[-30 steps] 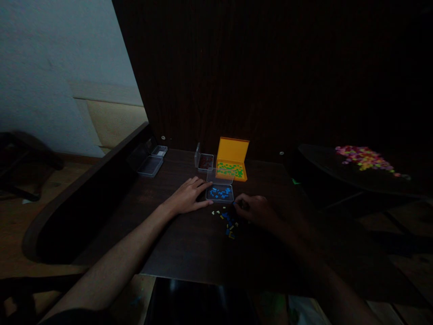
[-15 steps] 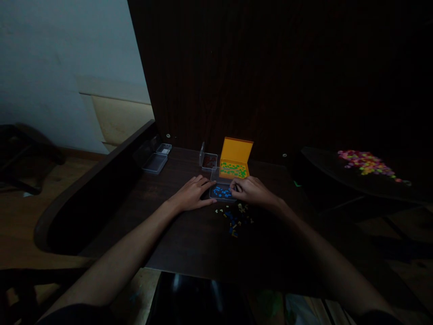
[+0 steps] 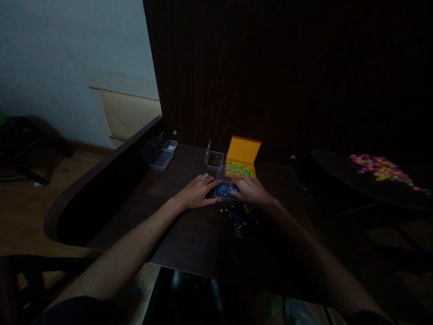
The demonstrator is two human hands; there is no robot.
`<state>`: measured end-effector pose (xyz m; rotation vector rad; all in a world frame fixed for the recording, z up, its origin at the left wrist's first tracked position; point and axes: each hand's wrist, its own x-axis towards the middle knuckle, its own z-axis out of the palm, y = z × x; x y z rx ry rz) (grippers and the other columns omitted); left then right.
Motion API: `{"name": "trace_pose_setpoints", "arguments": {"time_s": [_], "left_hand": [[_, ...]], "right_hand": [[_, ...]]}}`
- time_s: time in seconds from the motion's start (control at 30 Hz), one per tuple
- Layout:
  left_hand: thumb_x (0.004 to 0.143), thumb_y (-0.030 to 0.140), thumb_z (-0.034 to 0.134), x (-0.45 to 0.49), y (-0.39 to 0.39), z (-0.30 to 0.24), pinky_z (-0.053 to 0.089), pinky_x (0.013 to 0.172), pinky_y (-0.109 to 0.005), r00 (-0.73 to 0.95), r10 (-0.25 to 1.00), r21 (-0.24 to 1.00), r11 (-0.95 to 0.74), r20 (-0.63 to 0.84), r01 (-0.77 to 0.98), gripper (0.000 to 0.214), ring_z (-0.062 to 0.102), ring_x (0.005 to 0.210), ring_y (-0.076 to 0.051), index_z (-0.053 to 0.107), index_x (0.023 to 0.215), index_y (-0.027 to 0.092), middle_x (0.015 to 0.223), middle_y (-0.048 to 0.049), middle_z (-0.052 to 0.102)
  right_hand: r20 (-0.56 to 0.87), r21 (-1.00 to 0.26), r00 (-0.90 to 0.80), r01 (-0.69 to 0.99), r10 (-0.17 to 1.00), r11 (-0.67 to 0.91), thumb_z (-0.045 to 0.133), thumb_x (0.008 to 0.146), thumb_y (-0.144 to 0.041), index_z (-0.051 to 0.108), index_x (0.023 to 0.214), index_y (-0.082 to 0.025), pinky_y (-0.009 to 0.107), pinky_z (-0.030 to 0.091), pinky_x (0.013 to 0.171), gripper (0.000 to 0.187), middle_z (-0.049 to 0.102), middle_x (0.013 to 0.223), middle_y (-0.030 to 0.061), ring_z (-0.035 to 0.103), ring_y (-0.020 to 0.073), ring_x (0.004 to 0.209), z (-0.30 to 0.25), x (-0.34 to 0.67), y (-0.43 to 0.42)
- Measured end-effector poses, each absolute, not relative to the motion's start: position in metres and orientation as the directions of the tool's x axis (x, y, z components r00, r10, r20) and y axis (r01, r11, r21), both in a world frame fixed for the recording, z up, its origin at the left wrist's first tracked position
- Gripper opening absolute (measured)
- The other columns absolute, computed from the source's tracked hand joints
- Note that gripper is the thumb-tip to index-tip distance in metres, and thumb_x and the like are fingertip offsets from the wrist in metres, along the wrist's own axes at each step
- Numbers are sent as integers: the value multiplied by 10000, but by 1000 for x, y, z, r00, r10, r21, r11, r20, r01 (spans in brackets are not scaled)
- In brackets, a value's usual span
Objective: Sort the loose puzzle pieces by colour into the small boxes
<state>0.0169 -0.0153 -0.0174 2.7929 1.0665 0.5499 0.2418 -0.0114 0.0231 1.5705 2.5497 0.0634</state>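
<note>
A small clear plastic box [image 3: 219, 197] with blue pieces [image 3: 223, 190] in it lies on the dark table, its lid folded back. My left hand [image 3: 198, 192] rests palm down at the box's left side, fingers stretched, thumb and forefinger touching its edge. Over the box's right part, my right hand [image 3: 251, 190] has its fingers pinched together among the blue pieces; what they hold, if anything, is hidden. Nearer to me lies a loose pile of small blue and yellow pieces [image 3: 238, 219].
Behind stand an open yellow box [image 3: 244, 151] with green pieces and a clear box [image 3: 215, 160] with dark red pieces. Another open clear box [image 3: 161, 160] is at the back left. Colourful pieces [image 3: 384, 169] lie on a dark surface to the right. A raised side panel [image 3: 101, 169] borders the table's left.
The whole view has shifted, so things appear a little farther right. My right hand has moved slightly left over the blue pieces. My left hand stays at the box.
</note>
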Motion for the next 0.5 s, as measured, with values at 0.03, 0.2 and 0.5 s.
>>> {"name": "trace_pose_setpoints", "arguments": {"time_s": [0.03, 0.2, 0.5], "left_hand": [[914, 555, 535, 17, -15, -18, 413, 997, -421, 688, 662, 220, -749, 297, 625, 623, 518, 1117, -282, 479, 1385, 150, 1198, -123, 600], [919, 547, 531, 16, -15, -18, 414, 993, -421, 693, 655, 207, -754, 301, 623, 612, 518, 1113, -277, 481, 1379, 148, 1203, -121, 597], [914, 538, 543, 17, -16, -15, 416, 985, -412, 693, 657, 220, -753, 296, 620, 610, 517, 1105, -279, 492, 1372, 139, 1198, -122, 603]], "right_hand": [[-113, 111, -440, 885, 891, 451, 498, 937, -383, 675, 1169, -165, 324, 433, 890, 364, 691, 1094, 149, 633, 254, 1021, 24, 242, -11], [-132, 85, -446, 885, 885, 458, 478, 945, -390, 682, 1186, -217, 313, 456, 863, 360, 710, 1072, 111, 651, 240, 1009, 26, 245, -12], [-115, 7, -498, 865, 860, 502, 504, 914, -316, 705, 1177, -285, 285, 492, 789, 333, 743, 1080, 41, 686, 202, 915, 33, 260, -20]]}}
